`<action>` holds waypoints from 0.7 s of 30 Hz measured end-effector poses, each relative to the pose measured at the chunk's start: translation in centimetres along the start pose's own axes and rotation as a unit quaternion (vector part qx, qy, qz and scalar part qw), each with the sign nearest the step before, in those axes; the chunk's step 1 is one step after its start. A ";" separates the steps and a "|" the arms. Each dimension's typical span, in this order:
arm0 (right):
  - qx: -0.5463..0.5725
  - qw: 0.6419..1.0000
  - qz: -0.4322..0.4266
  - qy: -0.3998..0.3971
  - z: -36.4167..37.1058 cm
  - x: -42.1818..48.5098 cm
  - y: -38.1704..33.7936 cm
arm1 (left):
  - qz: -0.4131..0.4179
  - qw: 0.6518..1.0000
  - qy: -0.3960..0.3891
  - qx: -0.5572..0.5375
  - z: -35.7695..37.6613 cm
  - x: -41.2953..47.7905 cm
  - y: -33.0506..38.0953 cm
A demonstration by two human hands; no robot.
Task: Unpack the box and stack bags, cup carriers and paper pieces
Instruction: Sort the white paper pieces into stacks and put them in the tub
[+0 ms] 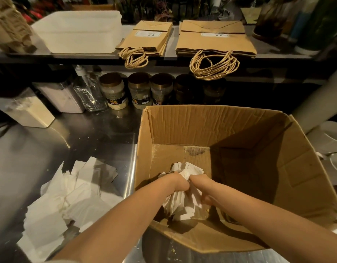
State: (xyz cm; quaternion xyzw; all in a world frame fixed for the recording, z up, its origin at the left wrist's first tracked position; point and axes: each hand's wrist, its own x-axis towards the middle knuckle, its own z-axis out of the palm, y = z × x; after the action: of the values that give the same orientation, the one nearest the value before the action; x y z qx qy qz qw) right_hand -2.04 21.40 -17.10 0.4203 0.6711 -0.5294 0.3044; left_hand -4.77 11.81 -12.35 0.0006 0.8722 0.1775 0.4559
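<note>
Inside the open box point(239, 128), left hand point(178, 184) and right hand point(202, 185) each close their grip on one paper bundle point(183, 202), its long axis running away from the person

steel counter point(99, 141) under box point(239, 130), paper pieces point(65, 198)

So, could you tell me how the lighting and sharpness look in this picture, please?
Head view: dim, warm light; glare streaks the steel counter; deep shadow fills the right half of the box; the shelf bows with wide-angle distortion; the top background is blurred; both hands and the paper stay sharp.
</note>
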 end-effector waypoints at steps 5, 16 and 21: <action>0.110 0.993 -0.005 -0.050 -0.2 -0.7 0.0 | -0.042 0.994 -0.039 -0.088 0.2 0.8 0.1; 0.171 0.975 -0.137 -0.029 -3.4 -4.9 -3.1 | 0.048 0.971 -0.022 -0.233 -2.0 0.4 1.9; 0.133 0.957 -0.258 0.020 -4.3 -9.3 -5.4 | 0.115 0.962 0.021 -0.245 -4.9 -1.8 2.9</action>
State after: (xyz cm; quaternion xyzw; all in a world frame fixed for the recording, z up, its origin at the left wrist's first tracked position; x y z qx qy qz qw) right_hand -2.40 22.87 -5.61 0.2803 0.6861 -0.6659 0.0852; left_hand -8.15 12.76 -7.47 -0.0141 0.8054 0.4370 0.4001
